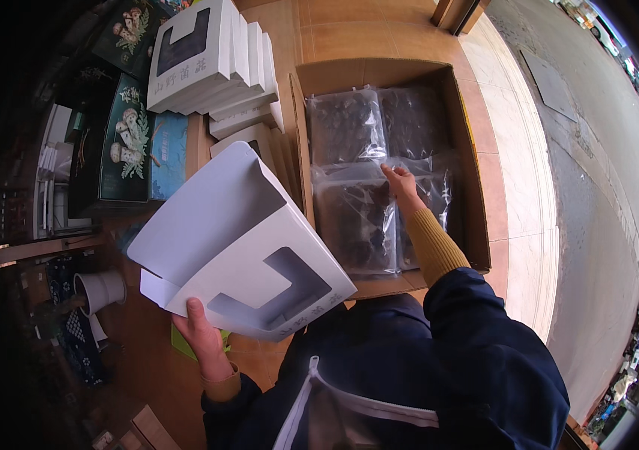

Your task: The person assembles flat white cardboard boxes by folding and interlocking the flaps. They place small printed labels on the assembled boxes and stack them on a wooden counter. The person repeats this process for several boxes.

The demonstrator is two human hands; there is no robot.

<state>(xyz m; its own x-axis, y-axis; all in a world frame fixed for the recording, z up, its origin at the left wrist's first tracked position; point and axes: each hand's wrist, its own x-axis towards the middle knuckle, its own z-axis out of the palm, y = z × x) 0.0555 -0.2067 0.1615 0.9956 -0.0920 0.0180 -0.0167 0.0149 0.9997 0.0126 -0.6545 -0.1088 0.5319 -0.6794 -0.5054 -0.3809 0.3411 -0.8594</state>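
My left hand (203, 341) grips a white window box (259, 240) by its lower left corner, thumb on the front face. The box is tilted, with its lid flap raised and a cut-out window in the front; nothing shows inside. Over an open cardboard carton (379, 286), my right hand (403, 186) pinches the top edge of a clear plastic bag (353, 225). The bag is flat and filled with something dark. Several similar bags lie in the carton, among them a far left one (343, 127). What touches the undersides of my right fingers is hidden.
White window boxes (218, 82) are stacked at the far left, beside dark green printed boxes (126, 142) and a blue box (169, 154). A grey-white bucket (100, 291) is at left. Tiled floor (364, 30) lies beyond the carton, with pavement (604, 150) to the right.
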